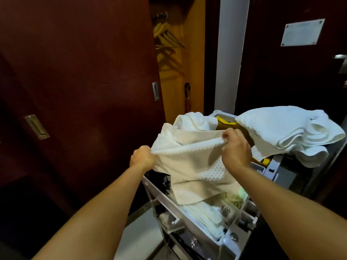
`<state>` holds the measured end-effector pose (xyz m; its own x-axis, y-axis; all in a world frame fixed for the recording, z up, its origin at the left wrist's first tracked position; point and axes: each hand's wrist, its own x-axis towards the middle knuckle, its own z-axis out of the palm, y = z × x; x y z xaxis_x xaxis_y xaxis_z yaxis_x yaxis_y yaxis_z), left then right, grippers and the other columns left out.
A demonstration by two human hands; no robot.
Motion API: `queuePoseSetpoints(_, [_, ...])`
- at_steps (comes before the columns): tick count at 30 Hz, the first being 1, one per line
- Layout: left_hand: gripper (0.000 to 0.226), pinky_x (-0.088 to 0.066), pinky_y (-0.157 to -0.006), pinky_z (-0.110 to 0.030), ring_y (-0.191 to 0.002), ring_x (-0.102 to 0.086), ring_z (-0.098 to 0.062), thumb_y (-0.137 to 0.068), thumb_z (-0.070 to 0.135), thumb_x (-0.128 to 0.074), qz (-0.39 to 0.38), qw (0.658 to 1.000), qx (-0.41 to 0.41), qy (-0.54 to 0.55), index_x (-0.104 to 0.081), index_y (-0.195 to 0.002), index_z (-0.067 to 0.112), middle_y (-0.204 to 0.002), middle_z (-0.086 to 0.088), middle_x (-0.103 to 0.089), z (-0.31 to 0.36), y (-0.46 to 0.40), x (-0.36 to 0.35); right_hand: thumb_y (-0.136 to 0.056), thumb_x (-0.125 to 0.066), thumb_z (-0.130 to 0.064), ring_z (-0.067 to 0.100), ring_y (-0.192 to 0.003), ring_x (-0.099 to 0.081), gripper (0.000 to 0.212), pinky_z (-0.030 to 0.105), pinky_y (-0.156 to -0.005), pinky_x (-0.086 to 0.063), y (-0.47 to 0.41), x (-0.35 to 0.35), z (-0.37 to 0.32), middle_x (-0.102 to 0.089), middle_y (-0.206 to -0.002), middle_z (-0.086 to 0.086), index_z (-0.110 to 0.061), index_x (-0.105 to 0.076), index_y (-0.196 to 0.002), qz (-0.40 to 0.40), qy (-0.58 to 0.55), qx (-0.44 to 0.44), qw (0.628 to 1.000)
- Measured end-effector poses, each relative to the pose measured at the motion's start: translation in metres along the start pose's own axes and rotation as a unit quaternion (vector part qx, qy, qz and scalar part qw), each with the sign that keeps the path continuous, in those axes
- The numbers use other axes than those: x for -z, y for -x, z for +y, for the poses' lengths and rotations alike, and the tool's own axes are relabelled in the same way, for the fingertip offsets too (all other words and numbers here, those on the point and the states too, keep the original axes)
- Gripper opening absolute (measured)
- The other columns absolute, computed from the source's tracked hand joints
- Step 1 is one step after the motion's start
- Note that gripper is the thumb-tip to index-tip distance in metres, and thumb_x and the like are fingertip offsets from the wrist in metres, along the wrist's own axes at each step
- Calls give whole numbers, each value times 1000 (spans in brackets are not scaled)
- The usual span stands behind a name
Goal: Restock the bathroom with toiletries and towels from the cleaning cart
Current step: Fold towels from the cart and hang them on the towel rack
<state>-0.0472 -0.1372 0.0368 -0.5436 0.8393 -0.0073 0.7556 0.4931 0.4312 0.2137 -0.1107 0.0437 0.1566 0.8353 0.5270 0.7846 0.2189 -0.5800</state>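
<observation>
A cream towel with a bumpy woven band is stretched over the cleaning cart. My left hand grips its left edge. My right hand pinches the upper edge, pulling the cloth taut between the two hands. The towel's lower part hangs down onto packaged toiletries in the cart's top tray. A stack of folded white towels lies on the cart's far right side. More white cloth is bunched behind the held towel.
Dark red wardrobe doors stand to the left, with a metal pull. An open closet with hangers and a hanging umbrella lies ahead. A dark door with a white notice is at right. A yellow-trimmed bag sits in the cart.
</observation>
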Motion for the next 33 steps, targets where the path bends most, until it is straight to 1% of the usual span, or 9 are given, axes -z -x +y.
queuePoseSetpoints(5, [29, -57, -76, -40, -83, -65, -31, -93, 32, -50, 37, 971, 45, 231, -66, -102, 10, -92, -11, -67, 21, -1, 30, -94, -52, -1, 23, -86, -48, 20, 31, -70, -36, -10, -1, -12, -57, -102, 2, -13, -65, -103, -30, -67, -22, 997])
queuePoseSetpoints(8, [23, -56, -78, -40, -89, -63, -32, -90, 31, -55, 74, 981, 24, 178, -63, -101, 13, -98, -10, -65, 28, -7, 38, -91, -52, 3, 22, -88, -53, 24, 26, -72, -39, -21, 2, -16, -61, -98, -1, -15, -67, -98, -22, -135, -88, 987])
queuePoseSetpoints(11, [16, -49, -73, -37, -90, -57, -26, -84, 15, -61, 41, 993, -25, 112, -56, -98, 21, -104, -7, -61, 24, -7, 43, -90, -52, 3, 21, -87, -56, 28, 23, -71, -39, -28, 7, -17, -62, -94, 1, -18, -69, -96, -25, -186, -150, 971])
queuePoseSetpoints(13, [40, -50, -83, -38, -101, -56, -26, -77, 14, -71, -31, 993, -109, 12, -53, -112, 23, -116, -5, -58, 25, -3, 41, -92, -53, 0, 21, -90, -58, 27, 23, -73, -41, -29, 7, -21, -62, -94, 1, -20, -71, -94, -30, -224, -174, 958])
queuePoseSetpoints(16, [89, -46, -102, -47, -121, -49, -27, -67, 38, -85, -159, 963, -214, -46, -36, -140, 31, -133, -3, -52, 42, 16, 32, -90, -60, -1, 22, -96, -62, 24, 31, -81, -53, -27, 4, -28, -65, -97, 0, -24, -69, -92, -60, -265, -182, 945])
queuePoseSetpoints(20, [119, -37, -113, -43, -139, -35, -20, -58, 54, -90, -118, 926, -340, 109, -23, -153, 28, -151, 1, -36, 77, 45, 18, -82, -70, -3, 23, -93, -66, 38, 40, -81, -59, -20, 4, -40, -67, -102, 6, -25, -55, -109, -171, -311, -160, 921])
queuePoseSetpoints(24, [94, -46, -90, -15, -127, -50, -19, -70, 33, -87, -120, 902, -387, 148, -36, -148, 26, -133, 4, -52, 94, 47, 18, -81, -69, 5, 17, -76, -64, 25, 28, -60, -56, -13, 8, -44, -67, -84, 3, -14, -67, -97, -239, -320, -111, 910])
queuePoseSetpoints(29, [46, -52, -83, -42, -106, -60, -28, -82, 36, -74, -43, 913, -385, -126, -56, -123, 26, -114, -2, -64, 90, 43, 20, -78, -82, -9, 13, -69, -59, 19, 25, -56, -48, -5, 7, -32, -65, -77, 0, -12, -66, -87, -250, -327, -92, 907])
queuePoseSetpoints(33, [9, -51, -79, -42, -92, -62, -29, -91, 21, -65, 101, 914, -393, 31, -63, -98, 16, -96, -4, -66, 86, 40, 23, -69, -90, -30, 14, -89, -63, 47, 29, -77, -55, -4, 2, -13, -68, -99, 1, -14, -67, -107, -283, -315, -91, 901])
